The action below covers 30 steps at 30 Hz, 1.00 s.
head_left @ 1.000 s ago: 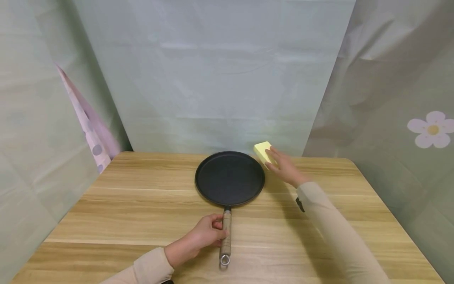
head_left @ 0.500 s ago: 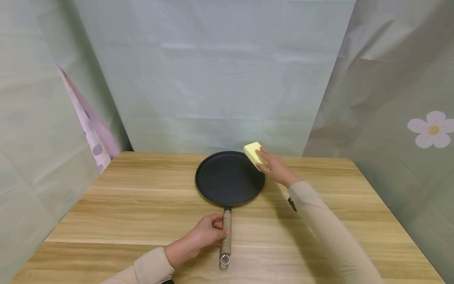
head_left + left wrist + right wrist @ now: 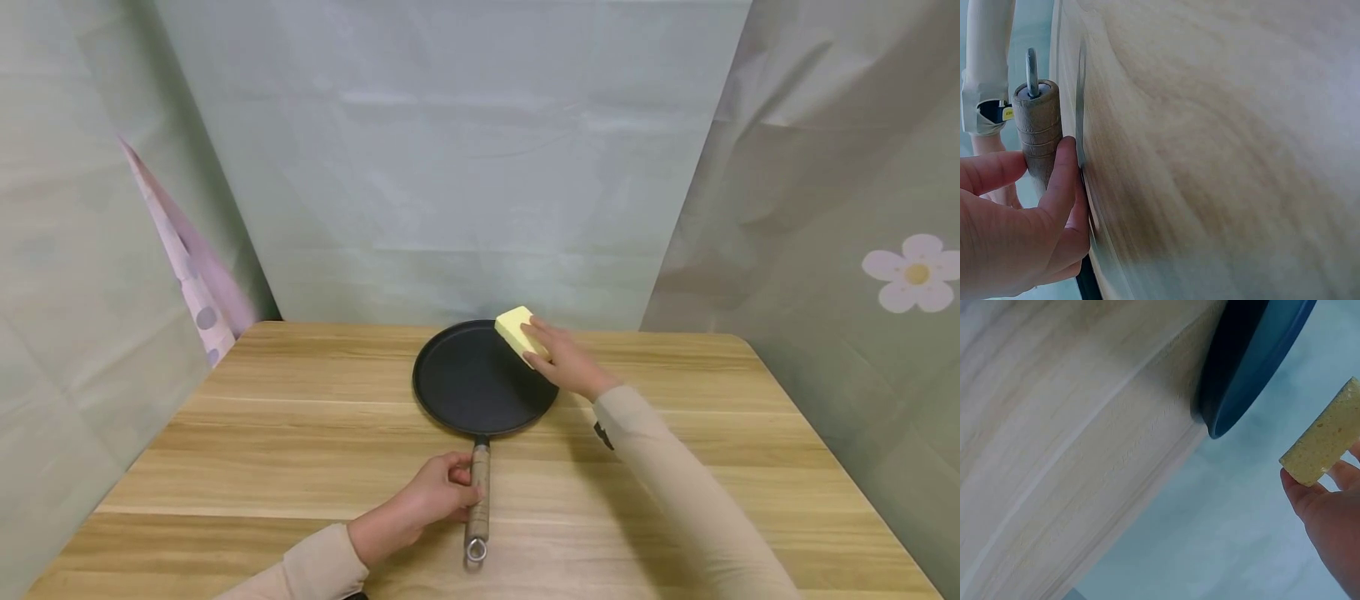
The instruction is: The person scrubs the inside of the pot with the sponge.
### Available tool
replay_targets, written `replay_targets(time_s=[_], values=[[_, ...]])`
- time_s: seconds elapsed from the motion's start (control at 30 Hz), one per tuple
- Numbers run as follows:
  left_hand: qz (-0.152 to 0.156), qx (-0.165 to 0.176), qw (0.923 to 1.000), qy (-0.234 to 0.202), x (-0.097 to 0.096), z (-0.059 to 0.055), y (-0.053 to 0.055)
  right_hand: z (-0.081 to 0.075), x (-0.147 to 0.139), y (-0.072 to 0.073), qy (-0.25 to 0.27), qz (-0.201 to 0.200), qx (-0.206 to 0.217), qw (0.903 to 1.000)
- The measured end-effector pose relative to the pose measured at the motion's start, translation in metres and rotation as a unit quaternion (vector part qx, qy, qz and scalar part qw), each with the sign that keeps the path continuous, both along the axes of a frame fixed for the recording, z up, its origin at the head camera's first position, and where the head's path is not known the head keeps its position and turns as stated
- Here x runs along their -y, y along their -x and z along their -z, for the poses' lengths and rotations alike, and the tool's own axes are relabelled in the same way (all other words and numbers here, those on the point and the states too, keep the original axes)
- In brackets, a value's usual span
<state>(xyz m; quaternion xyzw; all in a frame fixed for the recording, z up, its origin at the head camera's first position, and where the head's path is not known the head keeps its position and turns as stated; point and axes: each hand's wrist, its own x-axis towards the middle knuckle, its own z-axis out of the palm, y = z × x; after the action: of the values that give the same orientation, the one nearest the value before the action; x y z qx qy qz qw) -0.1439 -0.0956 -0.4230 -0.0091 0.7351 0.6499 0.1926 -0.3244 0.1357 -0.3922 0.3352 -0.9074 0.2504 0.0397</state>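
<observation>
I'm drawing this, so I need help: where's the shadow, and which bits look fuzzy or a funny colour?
Head view: a soft shadow on the table beside the right sleeve. Left wrist view: wood grain smeary, handle clearer. Right wrist view: pan tinted blue, sponge holes visible.

2 beige sleeves (image 3: 678, 479), black wristband (image 3: 989, 111), yellow label (image 3: 1007, 113).

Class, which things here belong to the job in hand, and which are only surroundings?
Job:
black pan, its wooden handle held by the left hand
yellow sponge, held above the pan by the right hand

Surroundings:
wood-grain table
pale backdrop
printed flower
</observation>
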Motion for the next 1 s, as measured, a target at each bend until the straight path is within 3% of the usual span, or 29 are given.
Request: replay_targets(time_s=[0.57, 0.8, 1.0], values=[[0.002, -0.005, 1.0000, 0.003, 0.000, 0.000, -0.001, 0.009, 0.019, -0.006, -0.014, -0.038, -0.012, 0.9991], [0.002, -0.005, 1.0000, -0.001, 0.000, -0.001, -0.001, 0.007, 0.025, -0.012, -0.016, -0.050, 0.035, 0.9980], [-0.003, -0.004, 1.0000, 0.003, 0.000, -0.002, 0.000, 0.009, 0.030, -0.015, -0.020, -0.064, 0.030, 0.9973]])
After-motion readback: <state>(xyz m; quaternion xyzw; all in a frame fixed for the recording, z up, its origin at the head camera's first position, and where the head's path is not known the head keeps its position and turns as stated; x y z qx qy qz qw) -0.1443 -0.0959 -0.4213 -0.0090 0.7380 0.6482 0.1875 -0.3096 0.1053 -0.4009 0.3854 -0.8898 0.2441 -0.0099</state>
